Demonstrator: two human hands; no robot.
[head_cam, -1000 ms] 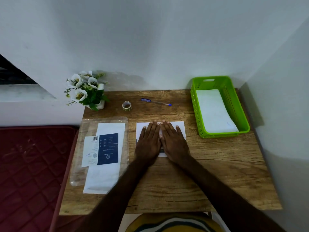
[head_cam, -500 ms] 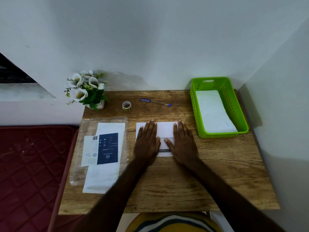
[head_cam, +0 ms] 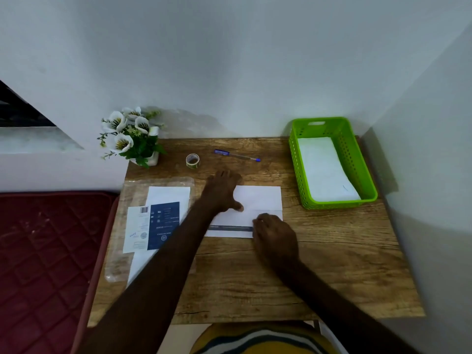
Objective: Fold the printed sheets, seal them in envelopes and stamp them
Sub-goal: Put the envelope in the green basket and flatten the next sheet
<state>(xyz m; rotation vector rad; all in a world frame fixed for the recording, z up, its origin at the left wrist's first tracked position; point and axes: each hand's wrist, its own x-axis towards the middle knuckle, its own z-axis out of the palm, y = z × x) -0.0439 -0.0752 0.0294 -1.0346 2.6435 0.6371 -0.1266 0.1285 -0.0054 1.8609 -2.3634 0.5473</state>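
A white folded sheet lies in the middle of the wooden table, with a dark printed strip along its near edge. My left hand hovers over the sheet's far left corner, fingers stretched away from me and thumb spread, holding nothing. My right hand rests on the sheet's near right corner with its fingers curled down onto the paper. A small roll of stamps or stickers stands just beyond my left fingertips, apart from them.
A clear plastic pack of white envelopes with a blue label lies at the left. At the back are a blue pen and a pot of white flowers. A green basket holding white paper stands at the right. A red mattress borders the table's left.
My left hand lifted off the sheet and moved forward toward the roll. My right hand slid to the sheet's near right corner and curled its fingers.
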